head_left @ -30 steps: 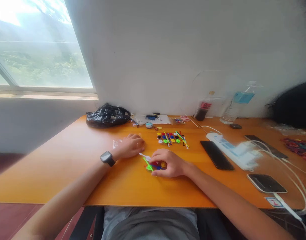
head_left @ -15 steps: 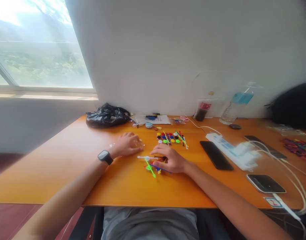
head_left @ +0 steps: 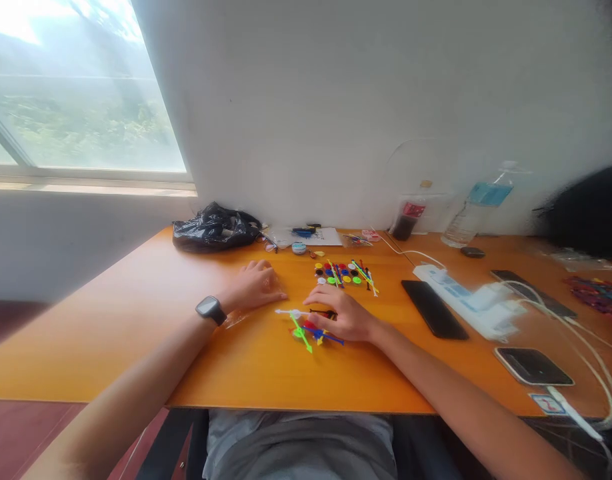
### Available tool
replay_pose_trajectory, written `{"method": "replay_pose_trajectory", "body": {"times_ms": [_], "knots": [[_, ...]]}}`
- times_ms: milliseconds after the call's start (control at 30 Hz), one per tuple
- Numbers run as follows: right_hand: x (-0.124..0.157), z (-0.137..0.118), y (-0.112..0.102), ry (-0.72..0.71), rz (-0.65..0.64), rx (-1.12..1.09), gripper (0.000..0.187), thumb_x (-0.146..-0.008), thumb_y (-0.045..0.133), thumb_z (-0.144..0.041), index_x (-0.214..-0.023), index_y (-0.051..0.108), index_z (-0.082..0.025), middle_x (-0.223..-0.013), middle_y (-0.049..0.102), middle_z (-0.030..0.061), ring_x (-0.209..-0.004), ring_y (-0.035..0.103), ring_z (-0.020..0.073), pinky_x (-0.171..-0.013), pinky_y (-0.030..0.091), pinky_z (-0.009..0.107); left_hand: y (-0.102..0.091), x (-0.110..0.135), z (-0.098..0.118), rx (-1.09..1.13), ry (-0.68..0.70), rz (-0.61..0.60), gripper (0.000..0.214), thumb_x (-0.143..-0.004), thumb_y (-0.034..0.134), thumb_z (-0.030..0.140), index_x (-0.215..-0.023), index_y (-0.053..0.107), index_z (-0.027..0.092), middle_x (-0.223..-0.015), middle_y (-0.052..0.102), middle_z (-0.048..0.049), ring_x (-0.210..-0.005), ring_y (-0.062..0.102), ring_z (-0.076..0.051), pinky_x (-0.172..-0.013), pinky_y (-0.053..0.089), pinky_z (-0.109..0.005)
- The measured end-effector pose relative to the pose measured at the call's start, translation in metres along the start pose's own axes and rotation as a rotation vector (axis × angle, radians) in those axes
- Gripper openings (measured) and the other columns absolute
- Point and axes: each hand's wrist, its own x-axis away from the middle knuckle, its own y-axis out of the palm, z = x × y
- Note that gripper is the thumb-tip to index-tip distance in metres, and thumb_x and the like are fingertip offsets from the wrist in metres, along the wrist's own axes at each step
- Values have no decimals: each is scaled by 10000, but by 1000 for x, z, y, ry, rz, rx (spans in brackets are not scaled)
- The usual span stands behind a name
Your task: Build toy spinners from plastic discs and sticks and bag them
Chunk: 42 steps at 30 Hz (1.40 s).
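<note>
My left hand (head_left: 255, 285) lies low on the wooden table, thumb and fingers apart, over crumpled clear plastic film (head_left: 237, 319) that shows beneath its wrist side. My right hand (head_left: 343, 313) is over the right part of a small heap of coloured plastic arrow spinners, thumb and fingers apart. A green arrow (head_left: 301, 332), a white arrow (head_left: 290, 312) and a blue arrow (head_left: 333, 338) stick out of this heap; red, yellow and black pieces are partly hidden by the hand. Beyond it lie several coloured discs (head_left: 357, 281) and loose arrows (head_left: 369, 283).
A black plastic bag (head_left: 216, 230) sits at the back left. On the right are a black phone (head_left: 433, 309), a white power strip (head_left: 466, 303) with cables, and a white-edged device (head_left: 535, 367). Two bottles, one with a blue label (head_left: 490, 193), stand by the wall.
The plastic film around my left hand has shifted, showing more below the wrist and less near the fingers. My right hand has barely moved, and the heap looks the same.
</note>
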Motion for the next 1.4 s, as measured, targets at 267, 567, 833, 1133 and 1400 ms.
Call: {"method": "replay_pose_trajectory", "body": {"times_ms": [267, 567, 833, 1133, 1400], "knots": [[0, 0, -1, -22, 3, 6, 279, -1010, 636, -418, -1130, 724, -182, -1064, 702, 107, -1003, 632, 243, -930, 497, 407, -1, -2, 2, -20, -4, -1, 498, -837, 690, 730, -843, 729, 234, -1191, 610, -100, -1077, 529, -317, -936, 454, -464], [0, -1, -7, 28, 80, -31, 332, -982, 671, -457, -1198, 703, -207, -1186, 677, 121, -1116, 625, 276, -1007, 497, 451, -9, -7, -8, 60, -28, 141, 527, -841, 763, 624, -588, 645, 177, -1165, 607, -85, -1074, 469, -296, -973, 432, -470], [-45, -23, -51, 177, 66, -413, 691, -923, 729, -532, -1512, 470, -281, -1397, 581, 123, -1265, 573, 275, -1088, 485, 470, -95, -28, 67, 199, 158, 529, 491, -904, 740, 543, -583, 581, 207, -736, 556, -27, -845, 448, -216, -804, 419, -365], [-120, -8, -59, 13, -94, -930, 764, -848, 663, -715, -1439, 534, -247, -1326, 647, 122, -1248, 608, 316, -1002, 563, 506, -122, -79, 129, 280, 175, 900, 526, -928, 687, 613, -605, 587, 210, -622, 572, 17, -771, 531, -181, -845, 452, -385], [-107, -18, -88, -65, -53, -803, 765, -813, 796, -499, -1456, 444, -278, -1102, 619, 45, -1068, 638, 245, -935, 577, 423, -139, -60, 123, 284, 400, 586, 287, -887, 778, 503, -787, 738, 238, -806, 731, 4, -875, 640, -188, -903, 480, -368]]}}
